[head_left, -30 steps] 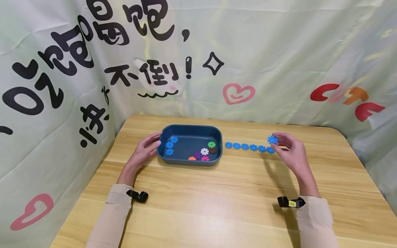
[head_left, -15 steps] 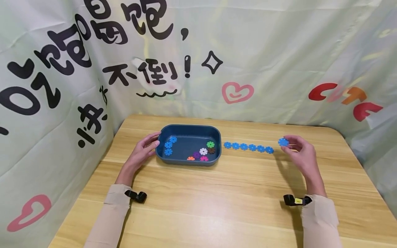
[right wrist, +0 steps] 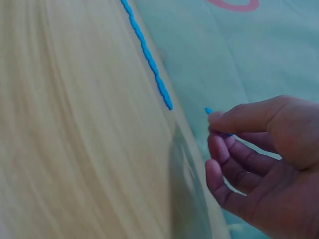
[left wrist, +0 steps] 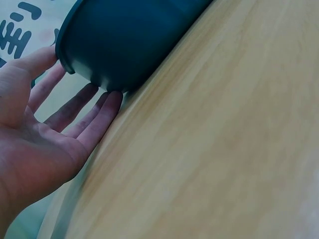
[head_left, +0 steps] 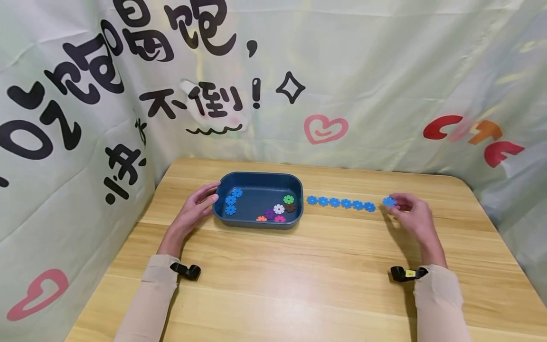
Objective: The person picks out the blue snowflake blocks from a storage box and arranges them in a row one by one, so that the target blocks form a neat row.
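In the head view my left hand [head_left: 194,209] is at the left end of a dark blue tray [head_left: 256,225]. Its extended fingertips touch the outer wall, and the thumb is at the rim; the left wrist view shows this from below. My right hand [head_left: 414,216] pinches a blue notched flower-shaped disc [head_left: 389,202] between thumb and fingers, partly hiding it. To the left of that disc, with a small gap between, a straight row of several blue discs [head_left: 340,203] lies on the table. In the right wrist view the row [right wrist: 147,55] appears edge-on.
Inside the tray are blue discs [head_left: 231,200] at the left, and green [head_left: 288,199], white, brown, purple, pink and orange ones at the right. The wooden table [head_left: 273,275] ends at a printed curtain [head_left: 363,95] behind and at the left.
My right hand has moved rightward from above the row's end, then lowered the disc toward the row's level. My left hand stays at the tray. The whole view has shifted slightly.
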Motion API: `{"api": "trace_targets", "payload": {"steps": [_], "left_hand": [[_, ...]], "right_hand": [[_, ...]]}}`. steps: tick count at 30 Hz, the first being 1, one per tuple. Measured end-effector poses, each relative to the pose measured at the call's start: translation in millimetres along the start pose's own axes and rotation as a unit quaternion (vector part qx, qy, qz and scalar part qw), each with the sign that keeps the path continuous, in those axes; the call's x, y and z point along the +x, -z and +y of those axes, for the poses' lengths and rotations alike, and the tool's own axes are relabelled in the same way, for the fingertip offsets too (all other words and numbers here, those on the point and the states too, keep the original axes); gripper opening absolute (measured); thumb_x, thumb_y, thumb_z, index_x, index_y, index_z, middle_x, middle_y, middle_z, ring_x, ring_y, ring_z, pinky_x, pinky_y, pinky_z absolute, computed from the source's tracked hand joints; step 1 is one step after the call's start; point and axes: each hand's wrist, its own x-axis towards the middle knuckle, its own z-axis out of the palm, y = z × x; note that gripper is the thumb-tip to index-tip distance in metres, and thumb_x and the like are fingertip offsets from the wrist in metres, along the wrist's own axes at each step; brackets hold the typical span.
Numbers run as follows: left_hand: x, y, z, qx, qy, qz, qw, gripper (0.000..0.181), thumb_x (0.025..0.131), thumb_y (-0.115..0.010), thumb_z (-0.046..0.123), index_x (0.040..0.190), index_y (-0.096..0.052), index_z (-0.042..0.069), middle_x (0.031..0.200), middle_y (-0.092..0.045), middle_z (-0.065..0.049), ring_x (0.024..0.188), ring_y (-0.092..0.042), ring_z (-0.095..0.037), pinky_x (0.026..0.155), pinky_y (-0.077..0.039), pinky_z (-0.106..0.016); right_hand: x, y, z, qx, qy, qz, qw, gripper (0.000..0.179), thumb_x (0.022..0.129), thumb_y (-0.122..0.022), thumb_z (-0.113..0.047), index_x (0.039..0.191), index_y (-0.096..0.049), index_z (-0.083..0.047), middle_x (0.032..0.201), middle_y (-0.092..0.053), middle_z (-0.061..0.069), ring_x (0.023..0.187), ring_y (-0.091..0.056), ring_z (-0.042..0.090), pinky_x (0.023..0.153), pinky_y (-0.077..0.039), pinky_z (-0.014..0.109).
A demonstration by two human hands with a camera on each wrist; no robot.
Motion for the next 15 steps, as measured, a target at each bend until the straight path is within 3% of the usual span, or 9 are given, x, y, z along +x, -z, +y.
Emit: {"api": "trace_targets", "payload": {"steps": [5,15], "left_hand": [[0.2,1.0,-0.3,-0.009,-0.001,-0.005,0.9999,0.056,0.105,-0.062,0.031,0.156,-0.044,0.017,0.158,-0.04,-0.012,0.14,-0.043,-0.034,0.098,-0.053,-0.033],[1.1,0.7,0.0,-0.011,-0.001,-0.002,0.9999,0.055,0.103,-0.064,0.034,0.154,-0.047,0.02,0.158,-0.041,-0.011,0.139,-0.045,-0.032,0.097,-0.054,-0.032]], "right_hand": [[1.1,-3.4,3.1,-0.022,-0.007,-0.033,0.9992,0.038,0.096,-0.071,-0.006,0.13,-0.062,0.008,0.109,-0.067,0.024,0.083,-0.054,0.002,0.061,-0.05,0.018],[2.1,-11.3,5.2,-0.046,0.01,-0.025,0.9986,0.038,0.094,-0.075,-0.01,0.124,-0.064,0.011,0.098,-0.066,0.02,0.076,-0.053,0.004,0.055,-0.05,0.021]]}}
